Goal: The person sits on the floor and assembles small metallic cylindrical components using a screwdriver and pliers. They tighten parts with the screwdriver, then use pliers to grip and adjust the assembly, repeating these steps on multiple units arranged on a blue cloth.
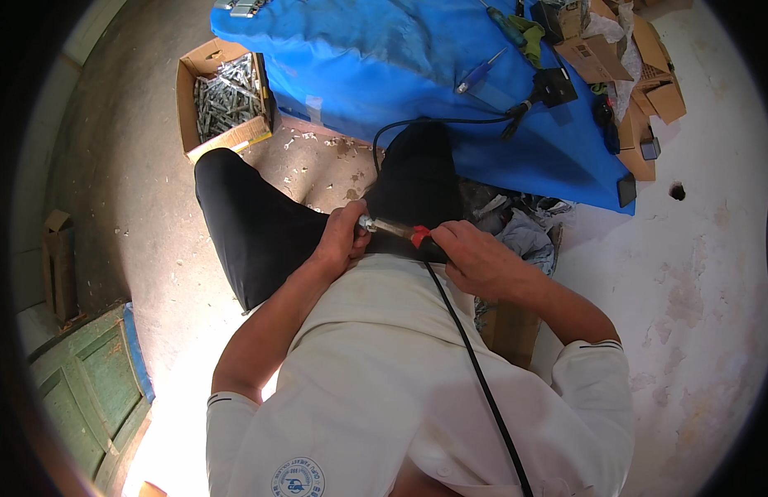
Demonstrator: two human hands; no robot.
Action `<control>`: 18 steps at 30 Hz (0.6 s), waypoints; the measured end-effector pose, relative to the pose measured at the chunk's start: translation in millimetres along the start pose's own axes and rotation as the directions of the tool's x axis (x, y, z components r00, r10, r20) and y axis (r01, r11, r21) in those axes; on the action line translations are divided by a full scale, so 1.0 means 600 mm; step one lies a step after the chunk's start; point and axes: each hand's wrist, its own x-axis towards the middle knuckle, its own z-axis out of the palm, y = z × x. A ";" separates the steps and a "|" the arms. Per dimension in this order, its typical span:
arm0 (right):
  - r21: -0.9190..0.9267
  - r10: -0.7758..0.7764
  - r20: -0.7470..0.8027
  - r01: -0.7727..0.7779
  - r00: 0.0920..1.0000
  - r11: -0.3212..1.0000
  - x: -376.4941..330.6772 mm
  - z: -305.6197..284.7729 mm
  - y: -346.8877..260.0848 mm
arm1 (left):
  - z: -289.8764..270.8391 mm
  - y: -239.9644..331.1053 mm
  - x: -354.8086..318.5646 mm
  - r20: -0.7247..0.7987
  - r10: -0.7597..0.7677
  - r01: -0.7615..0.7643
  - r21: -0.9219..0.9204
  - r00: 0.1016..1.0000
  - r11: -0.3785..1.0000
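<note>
My right hand (476, 258) grips the dark handle of a soldering iron (400, 229) with a red collar and a metal shaft. Its tip meets a small metal part (365, 222) pinched in the fingers of my left hand (344, 236). Both hands are over my lap, above my black trousers (260, 228). The iron's black cord (475, 364) runs down across my white shirt and off the lower edge.
A blue tarp (384, 58) covers a low surface ahead, with screwdrivers (481, 73), a black plug and cable (533, 95) on it. A cardboard box of metal parts (225, 98) stands at the left. Cardboard pieces (632, 66) lie at the upper right; a green wooden panel (94, 381) at lower left.
</note>
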 end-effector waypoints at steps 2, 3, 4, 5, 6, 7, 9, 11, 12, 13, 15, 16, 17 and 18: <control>-0.014 0.005 0.032 -0.005 0.999 1.000 0.003 -0.002 0.002 | 0.001 0.002 -0.002 0.011 0.010 -0.010 0.011 1.000 1.000; -0.009 0.013 0.043 -0.013 0.999 1.000 0.004 -0.003 0.002 | 0.002 0.003 -0.003 0.000 0.003 -0.003 0.009 1.000 1.000; -0.005 0.021 0.053 -0.021 0.998 1.000 0.005 -0.004 0.001 | 0.003 0.004 -0.004 -0.011 -0.005 0.005 0.008 1.000 1.000; 0.000 0.029 0.063 -0.029 0.998 1.000 0.006 -0.004 0.000 | 0.004 0.005 -0.005 -0.022 -0.012 0.012 0.006 1.000 1.000; 0.002 0.039 0.080 -0.039 0.996 0.999 0.008 -0.006 -0.001 | 0.004 0.003 -0.004 -0.025 -0.006 0.006 0.004 1.000 1.000; 0.003 0.048 0.096 -0.049 0.994 0.999 0.010 -0.007 -0.003 | 0.003 0.000 -0.001 -0.029 0.001 -0.001 0.001 1.000 1.000; 0.027 0.053 0.096 -0.056 0.994 0.998 0.011 -0.007 -0.002 | 0.005 0.001 -0.002 -0.031 -0.003 0.003 -0.009 1.000 1.000; 0.071 0.045 0.063 -0.050 0.997 0.996 0.011 -0.005 0.002 | 0.010 0.008 -0.009 -0.029 -0.023 0.022 -0.026 0.999 0.999; 0.219 0.114 0.151 -0.146 0.982 0.965 0.013 -0.009 0.002 | 0.007 0.006 -0.006 -0.015 -0.022 0.022 -0.025 1.000 0.999; 0.351 0.167 0.247 -0.249 0.955 0.903 0.015 -0.017 0.000 | 0.003 0.001 -0.002 0.000 -0.022 0.022 -0.023 1.000 0.999; 0.527 0.168 0.336 -0.332 0.927 0.782 0.015 -0.025 -0.002 | 0.000 0.000 -0.001 0.010 -0.030 0.030 -0.034 1.000 0.999; 0.587 0.135 0.322 -0.309 0.937 0.748 0.014 -0.028 -0.002 | 0.000 0.001 -0.002 0.006 -0.038 0.038 -0.046 0.999 0.998; 0.644 0.102 0.305 -0.284 0.947 0.710 0.012 -0.030 0.000 | 0.000 0.002 -0.002 0.001 -0.046 0.046 -0.058 0.999 0.997; 0.728 0.118 0.351 -0.350 0.929 0.589 0.010 -0.031 0.002 | -0.002 0.002 -0.002 0.015 -0.056 0.057 -0.073 0.998 0.996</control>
